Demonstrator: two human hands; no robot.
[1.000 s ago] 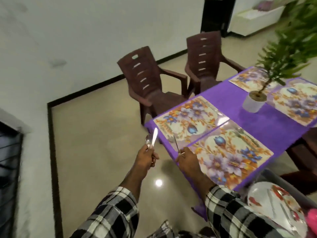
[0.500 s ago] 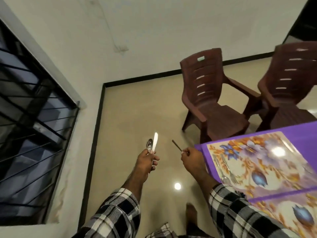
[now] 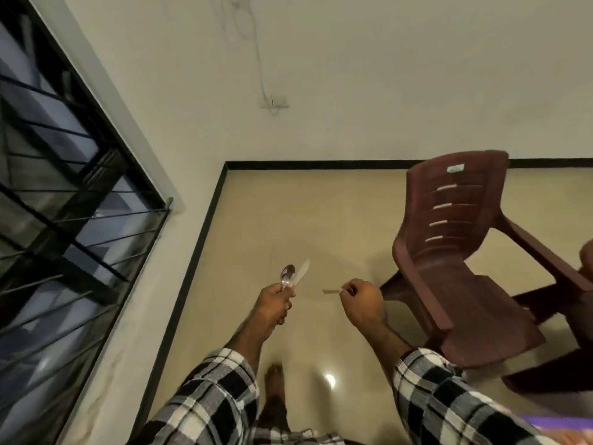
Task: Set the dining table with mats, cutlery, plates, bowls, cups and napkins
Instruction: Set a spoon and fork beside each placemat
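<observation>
Cutlery is mid-carry: the left hand (image 3: 274, 301) grips a spoon (image 3: 286, 277) and knife (image 3: 301, 273) upright, the right hand (image 3: 361, 300) pinches a thin utensil (image 3: 330, 291). With the table almost out of view, each piece wants a firm hold until laid beside a mat.

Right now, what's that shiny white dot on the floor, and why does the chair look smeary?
Head view: the dot is glare, probably a lamp mirrored in the glossy floor; the brown chair is motion-blurred at its edges, and the wide lens bends the window.
</observation>
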